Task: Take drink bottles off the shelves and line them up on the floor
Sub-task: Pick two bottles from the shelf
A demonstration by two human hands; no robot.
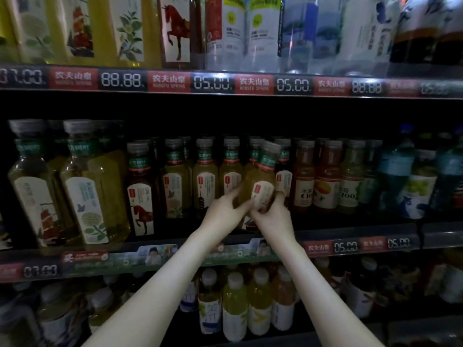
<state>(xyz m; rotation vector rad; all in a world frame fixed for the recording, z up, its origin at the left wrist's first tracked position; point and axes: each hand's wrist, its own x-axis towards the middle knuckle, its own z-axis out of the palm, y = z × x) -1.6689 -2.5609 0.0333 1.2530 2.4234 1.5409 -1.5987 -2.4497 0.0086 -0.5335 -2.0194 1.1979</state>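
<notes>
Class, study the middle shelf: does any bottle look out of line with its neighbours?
Yes. One tea bottle leans right, cap off-vertical, while its neighbours stand upright. The left hand and right hand grip its lower part, so it is being handled.

Neighbouring bottles (206,176) crowd both sides; dark gap overhead stays open.
</notes>
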